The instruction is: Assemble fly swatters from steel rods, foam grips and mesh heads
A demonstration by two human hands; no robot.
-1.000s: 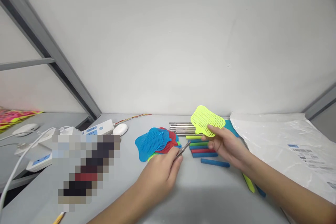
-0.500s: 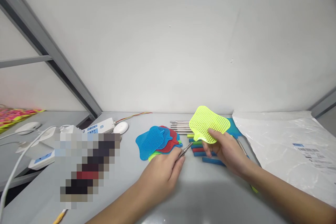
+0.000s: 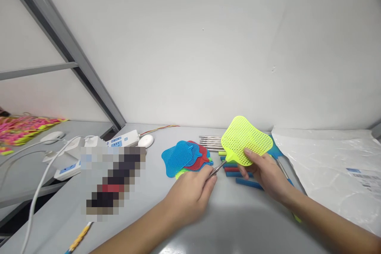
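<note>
My right hand (image 3: 266, 172) grips a yellow fly swatter head (image 3: 245, 137), thumb on top of the mesh. In my closed left hand (image 3: 193, 192) is a metal rod (image 3: 216, 170), its tip meeting the neck of the yellow head. Whether the tip sits inside the neck I cannot tell. Left of the hands lies an overlapping pile of swatter heads, with a blue head (image 3: 175, 158) on top and a red head (image 3: 200, 158) among them. Behind the hands several metal rods (image 3: 208, 143) lie side by side. Coloured handle tubes, one a blue tube (image 3: 248, 183), lie partly hidden under my right hand.
A white plastic mailing bag (image 3: 324, 166) covers the table's right side. Beside it lies a swatter with a blue head (image 3: 276, 151), partly covered. On the left are a power strip (image 3: 123, 139), a white round device (image 3: 145, 141), cables and a pixelated patch.
The rod tip and the yellow head's neck, apart before, now meet. The camera view has turned a little to the left, so everything sits further right.
</note>
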